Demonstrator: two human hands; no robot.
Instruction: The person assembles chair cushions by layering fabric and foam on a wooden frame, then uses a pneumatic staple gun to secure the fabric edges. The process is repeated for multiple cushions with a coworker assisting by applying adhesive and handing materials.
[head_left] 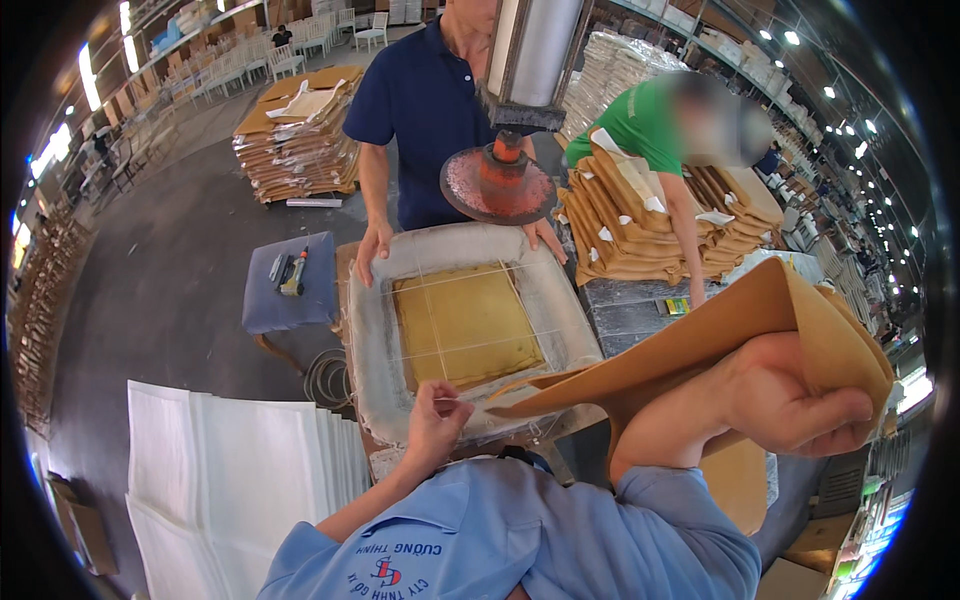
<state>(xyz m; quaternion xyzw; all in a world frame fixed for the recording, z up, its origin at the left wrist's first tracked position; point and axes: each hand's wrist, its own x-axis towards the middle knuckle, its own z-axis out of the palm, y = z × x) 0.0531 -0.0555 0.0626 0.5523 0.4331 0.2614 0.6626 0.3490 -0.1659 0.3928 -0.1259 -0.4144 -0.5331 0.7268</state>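
Observation:
My right hand (790,395) is raised at the right and grips a thin tan board panel (720,335), curved and tilted toward the work stand. My left hand (437,415) pinches the near edge of a white padded seat cover (460,320) lying upside down on the stand, a yellow foam square (465,322) showing in its middle under thin cross lines. Across the stand, a person in a dark blue shirt rests both hands (374,248) on the cover's far corners. A round red press head (498,183) hangs over the far edge.
A stack of white fabric sheets (230,470) lies at my lower left. A blue stool (290,285) holds small tools. Piles of tan panels (650,225) stand at the right, where a person in green leans. Another panel stack (300,135) is at the back left.

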